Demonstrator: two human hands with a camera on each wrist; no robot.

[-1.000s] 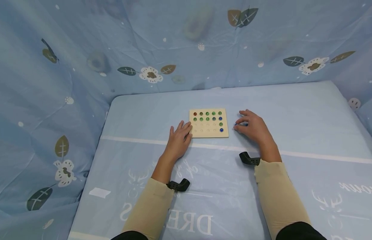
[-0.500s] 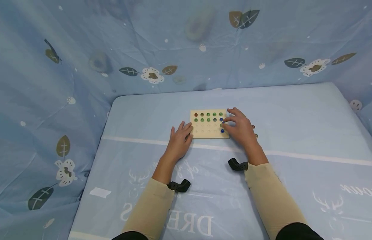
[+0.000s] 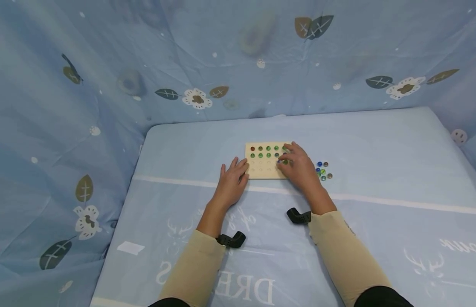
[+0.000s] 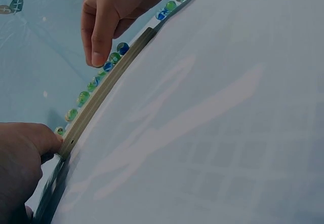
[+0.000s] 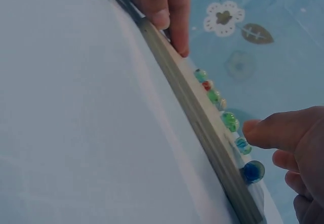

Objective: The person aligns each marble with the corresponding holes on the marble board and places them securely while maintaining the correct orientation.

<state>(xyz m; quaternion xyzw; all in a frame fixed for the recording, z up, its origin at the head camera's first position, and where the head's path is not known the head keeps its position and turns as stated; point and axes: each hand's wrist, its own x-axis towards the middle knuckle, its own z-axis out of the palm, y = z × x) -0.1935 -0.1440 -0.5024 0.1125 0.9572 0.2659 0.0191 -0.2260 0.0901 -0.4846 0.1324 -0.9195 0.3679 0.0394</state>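
Note:
A pale wooden board with rows of shallow holes lies on the table, its two far rows bearing green, brown and red marbles. My left hand rests at the board's left edge, fingers extended, steadying its side. Over the right part of the board, my right hand pinches a blue marble at a hole in the third row. That hand covers part of the right column in the head view. In the left wrist view its fingertips come down close over the row of marbles. Another blue marble sits at the near right corner.
Several loose marbles, blue, green and brown, lie on the cloth right of the board. A light blue printed cloth covers the table, and patterned fabric hangs behind it. A white paper slip lies at the left.
My right hand has moved left from beside the board to over it, carrying the blue marble to the third row. The loose marbles have come into sight. My left hand has stayed in place.

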